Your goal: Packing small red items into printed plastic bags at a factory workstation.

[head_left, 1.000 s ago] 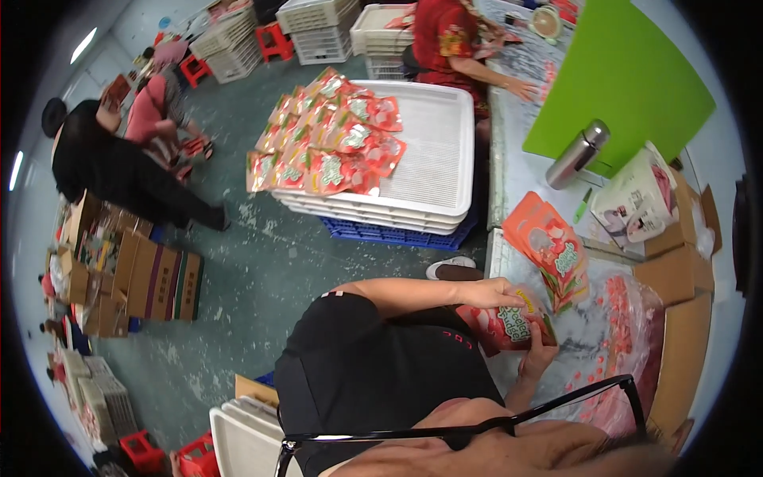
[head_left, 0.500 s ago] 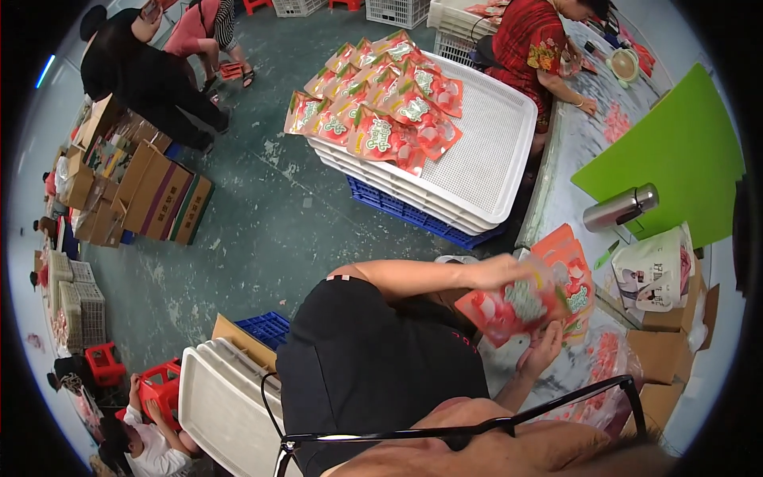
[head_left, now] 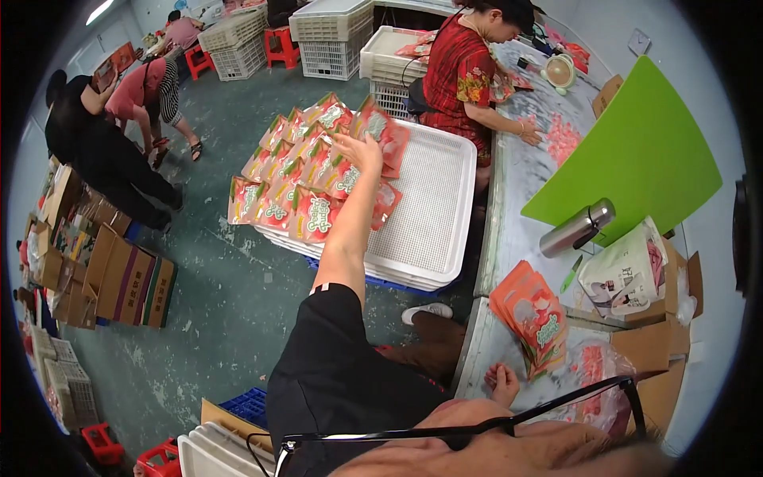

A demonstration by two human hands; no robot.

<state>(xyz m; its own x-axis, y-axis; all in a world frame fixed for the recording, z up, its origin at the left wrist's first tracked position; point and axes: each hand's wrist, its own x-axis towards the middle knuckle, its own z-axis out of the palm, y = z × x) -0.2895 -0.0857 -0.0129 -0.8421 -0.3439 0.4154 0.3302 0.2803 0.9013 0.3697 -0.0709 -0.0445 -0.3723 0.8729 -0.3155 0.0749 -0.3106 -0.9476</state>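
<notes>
We take the white tray (head_left: 421,199) as our landmark. Over its far rim, our left hand (head_left: 362,151) is at a glossy red pouch (head_left: 385,135), flat, rectangular and a little blurred; the fingers bend over its near side, and we cannot tell whether they are clamped on it or just touching. Overlapping pouches (head_left: 298,175) cover the tray's left half, some jutting past its left rim. The right half shows fine mesh up to a smooth, rounded, raised rim, so there is room there to move.

To the tray's right, past a narrow gap, runs the straight edge of a grey marble-patterned table (head_left: 509,215). Scuffed green floor (head_left: 214,238) stretches to the tray's left, while a white shoe (head_left: 429,312) stands just below its near rim.

Right of and nearer than the tray, our right hand (head_left: 502,385) rests on the table, fingers loosely curled and slightly apart, with nothing seen in them. Just beside it lies a fanned stack of flat pouches (head_left: 531,314). Farther right of the tray are a brushed-steel flask (head_left: 578,228) and a curved, matt green board (head_left: 636,151), whose edge limits sideways reach.
</notes>
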